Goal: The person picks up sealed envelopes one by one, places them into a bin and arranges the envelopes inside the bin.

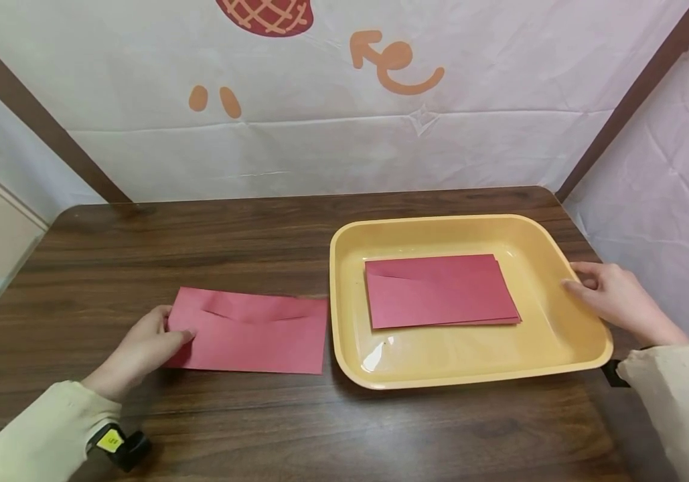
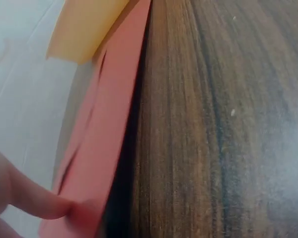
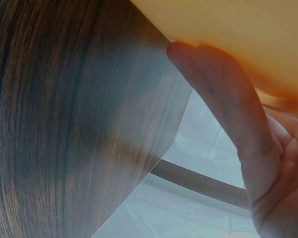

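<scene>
My left hand [image 1: 146, 347] pinches the left end of a red paper envelope [image 1: 254, 341], thumb on top and fingers beneath. A flap edge curves across the envelope's upper part, and its right end comes close to the yellow tray [image 1: 440, 369]. In the left wrist view the held envelope [image 2: 109, 114] slants up from the wood, with a dark gap under its edge. Inside the tray lies a small stack of red envelopes [image 1: 440, 291]. My right hand [image 1: 615, 301] grips the tray's right rim, with the thumb over the inner side and fingers outside.
The dark wood-grain table [image 1: 248, 428] has its back edge against a white printed cloth [image 1: 320, 154]. Another cloth [image 1: 669, 167] hangs beyond the right side. Black wrist straps [image 1: 130, 450] sit over pale sleeves.
</scene>
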A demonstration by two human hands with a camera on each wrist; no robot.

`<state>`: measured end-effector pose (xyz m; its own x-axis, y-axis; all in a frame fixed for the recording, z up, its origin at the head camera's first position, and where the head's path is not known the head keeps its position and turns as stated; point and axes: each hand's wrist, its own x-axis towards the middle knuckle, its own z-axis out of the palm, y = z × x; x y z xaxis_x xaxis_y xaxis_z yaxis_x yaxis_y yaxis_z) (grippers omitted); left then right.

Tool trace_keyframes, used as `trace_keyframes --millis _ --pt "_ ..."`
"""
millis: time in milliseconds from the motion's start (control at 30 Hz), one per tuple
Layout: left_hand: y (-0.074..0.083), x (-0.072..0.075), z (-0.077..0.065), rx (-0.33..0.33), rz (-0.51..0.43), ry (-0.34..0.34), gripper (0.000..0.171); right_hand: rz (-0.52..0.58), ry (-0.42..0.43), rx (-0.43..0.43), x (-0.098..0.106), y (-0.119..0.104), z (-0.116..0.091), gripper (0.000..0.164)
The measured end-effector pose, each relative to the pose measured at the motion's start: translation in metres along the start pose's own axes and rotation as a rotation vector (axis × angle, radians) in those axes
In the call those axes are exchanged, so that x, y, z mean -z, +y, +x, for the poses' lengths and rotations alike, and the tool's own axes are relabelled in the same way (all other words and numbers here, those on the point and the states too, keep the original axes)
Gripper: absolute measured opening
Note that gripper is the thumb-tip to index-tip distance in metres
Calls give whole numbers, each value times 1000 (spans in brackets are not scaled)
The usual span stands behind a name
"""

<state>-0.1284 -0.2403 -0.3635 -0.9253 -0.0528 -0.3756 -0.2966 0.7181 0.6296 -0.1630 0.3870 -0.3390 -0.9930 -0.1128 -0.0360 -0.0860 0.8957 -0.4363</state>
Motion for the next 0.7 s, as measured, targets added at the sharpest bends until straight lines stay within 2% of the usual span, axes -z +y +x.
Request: trace_keyframes --millis 133,333,700 --pt "0 5 -2 8 -55 -13 58 11 -8 -4 0 0 0 47" --pt "3 22 -7 -43 -54 2 54 13 -11 -8 0 0 0 47" --pt "13 46 -13 -34 -91 -20 60 11 -5 -3 0 0 1 46"
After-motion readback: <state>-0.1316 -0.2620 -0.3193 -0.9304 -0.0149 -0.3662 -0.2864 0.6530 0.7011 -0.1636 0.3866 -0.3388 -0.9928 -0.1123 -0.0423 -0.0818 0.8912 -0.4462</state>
